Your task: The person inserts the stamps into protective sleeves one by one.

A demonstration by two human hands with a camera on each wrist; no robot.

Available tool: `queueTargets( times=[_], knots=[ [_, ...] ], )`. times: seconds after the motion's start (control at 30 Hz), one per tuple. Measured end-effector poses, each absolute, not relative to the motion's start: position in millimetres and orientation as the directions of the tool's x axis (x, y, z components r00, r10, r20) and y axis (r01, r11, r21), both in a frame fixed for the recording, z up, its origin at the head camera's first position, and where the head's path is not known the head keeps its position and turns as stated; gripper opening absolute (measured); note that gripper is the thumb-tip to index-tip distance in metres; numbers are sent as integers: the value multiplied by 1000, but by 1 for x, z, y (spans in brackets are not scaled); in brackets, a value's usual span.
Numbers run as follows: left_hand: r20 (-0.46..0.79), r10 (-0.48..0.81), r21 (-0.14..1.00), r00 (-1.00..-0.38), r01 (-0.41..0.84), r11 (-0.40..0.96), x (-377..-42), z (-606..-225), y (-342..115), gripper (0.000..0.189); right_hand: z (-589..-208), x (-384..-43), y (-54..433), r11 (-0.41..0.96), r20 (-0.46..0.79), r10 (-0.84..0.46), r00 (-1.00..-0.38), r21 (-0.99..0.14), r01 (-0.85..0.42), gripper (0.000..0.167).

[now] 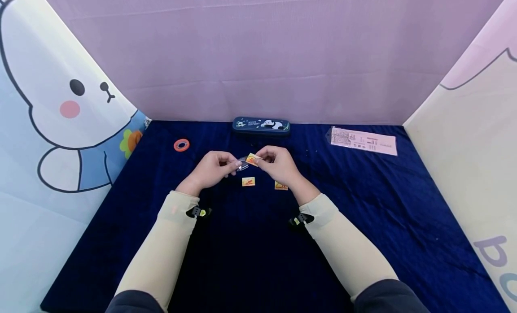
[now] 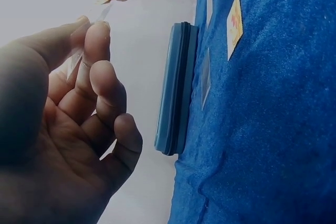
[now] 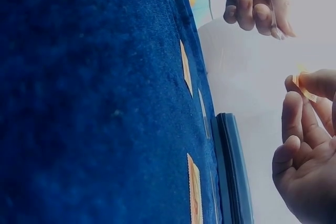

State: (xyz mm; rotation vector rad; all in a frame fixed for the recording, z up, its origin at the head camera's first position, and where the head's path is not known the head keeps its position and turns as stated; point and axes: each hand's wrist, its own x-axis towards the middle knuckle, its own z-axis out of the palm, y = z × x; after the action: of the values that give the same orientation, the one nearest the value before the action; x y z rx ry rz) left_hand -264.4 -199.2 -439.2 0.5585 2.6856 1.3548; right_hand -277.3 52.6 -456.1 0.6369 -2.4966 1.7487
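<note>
In the head view my left hand pinches a small clear plastic sleeve between thumb and forefinger. My right hand pinches a yellow-orange stamp with a toothed edge, held close beside the sleeve above the table. From the right wrist camera, the stamp and the sleeve look apart. Two similar stamps lie on the dark blue cloth below the hands, one on the left and one partly covered by the right hand. Another clear sleeve lies flat on the cloth in the left wrist view.
A dark blue pencil case with a panda print stands at the back edge. An orange ring-shaped roll lies at the back left. At the back right is a pink printed sheet. Fabric walls enclose the back and both sides.
</note>
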Motion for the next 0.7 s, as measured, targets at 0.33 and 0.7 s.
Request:
queueTargets(
  times=[0.33,0.7],
  knots=[
    [96,346,798,-933,280,534,-265,-441,-199,21,-455,-276,52,278,277,-332,-902,-885,-374,3],
    [103,322,797,-941,272,539,-265,-440,-199,23,-454,-274,51,252,276,-359,-892,-891,-377,5]
  ],
)
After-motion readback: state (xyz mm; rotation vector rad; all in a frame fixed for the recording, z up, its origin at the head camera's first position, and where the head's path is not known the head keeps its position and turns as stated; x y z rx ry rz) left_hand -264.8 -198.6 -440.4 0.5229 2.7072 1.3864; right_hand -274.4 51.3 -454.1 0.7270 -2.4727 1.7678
